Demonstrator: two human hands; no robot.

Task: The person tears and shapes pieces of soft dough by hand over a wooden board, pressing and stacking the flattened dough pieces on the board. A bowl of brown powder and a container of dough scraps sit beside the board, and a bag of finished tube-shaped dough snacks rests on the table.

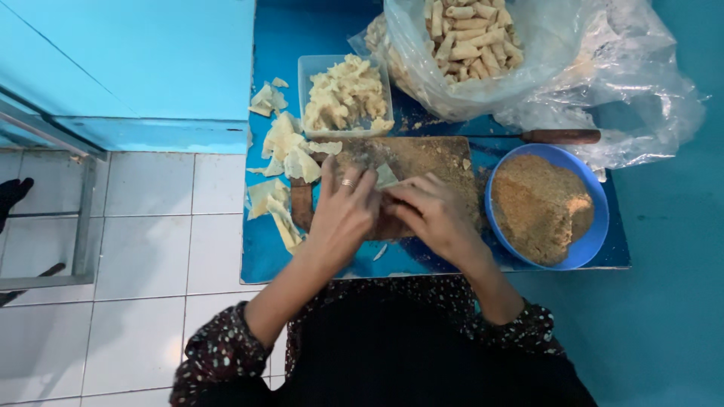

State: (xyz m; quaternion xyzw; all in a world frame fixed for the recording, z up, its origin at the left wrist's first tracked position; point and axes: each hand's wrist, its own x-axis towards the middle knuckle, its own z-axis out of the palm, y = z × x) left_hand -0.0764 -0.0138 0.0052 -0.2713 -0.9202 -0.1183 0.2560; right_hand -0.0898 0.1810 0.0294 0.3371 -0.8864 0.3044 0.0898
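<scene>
My left hand point(343, 211), with a ring on one finger, and my right hand point(434, 215) press together on a pale wrapper sheet point(386, 176) lying on a wooden cutting board point(422, 162). The fingers of both hands curl over the sheet and hide most of it; only one pale corner shows between them. Crumbs dust the board. A blue bowl point(596, 241) of brown crumb filling sits right of my right hand.
A clear tub point(305, 83) of pale wrapper pieces stands behind the board, with loose wrappers point(283, 151) scattered left. A plastic bag point(603, 83) of finished rolls point(467, 34) is at the back right. A knife handle point(562, 136) lies by the bowl. The small blue table point(264, 249) ends left at white floor tiles.
</scene>
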